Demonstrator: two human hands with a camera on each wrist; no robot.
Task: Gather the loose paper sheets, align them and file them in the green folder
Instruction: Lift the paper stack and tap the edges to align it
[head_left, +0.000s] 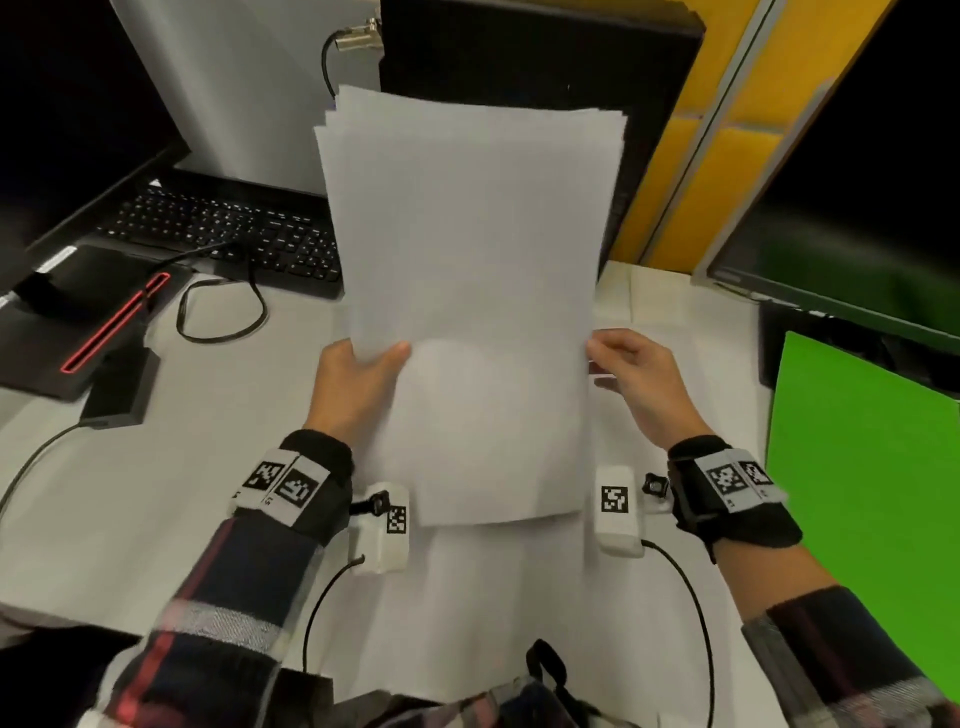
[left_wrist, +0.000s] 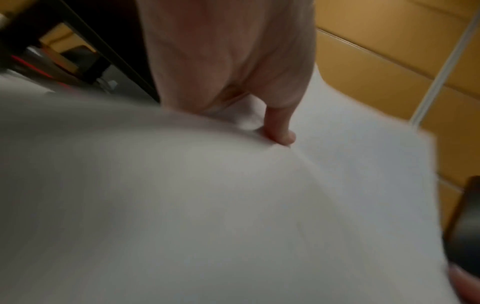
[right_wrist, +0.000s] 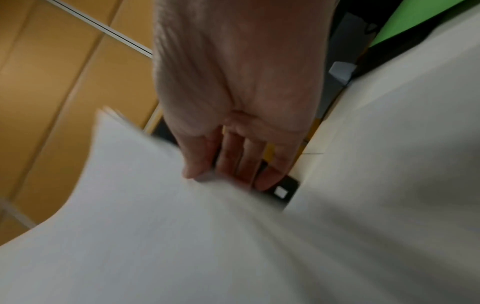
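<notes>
A stack of white paper sheets (head_left: 467, 291) stands upright over the white desk (head_left: 156, 493), its top edges slightly fanned and uneven. My left hand (head_left: 363, 364) grips its left edge, thumb on the front face. My right hand (head_left: 618, 358) pinches the right edge. The left wrist view shows the left hand's (left_wrist: 280, 131) thumb pressing the paper sheets (left_wrist: 233, 205). In the right wrist view the right hand (right_wrist: 221, 174) has thumb and fingers closed on the sheets' (right_wrist: 155, 226) edge. The green folder (head_left: 862, 493) lies flat at the right; a corner of the green folder (right_wrist: 415, 16) shows.
A black keyboard (head_left: 223, 228) and a looped cable (head_left: 223, 312) lie at the back left. A black device with a red stripe (head_left: 104, 322) sits at the left. Yellow wall panels (head_left: 701, 182) and a dark monitor (head_left: 831, 280) stand behind the folder.
</notes>
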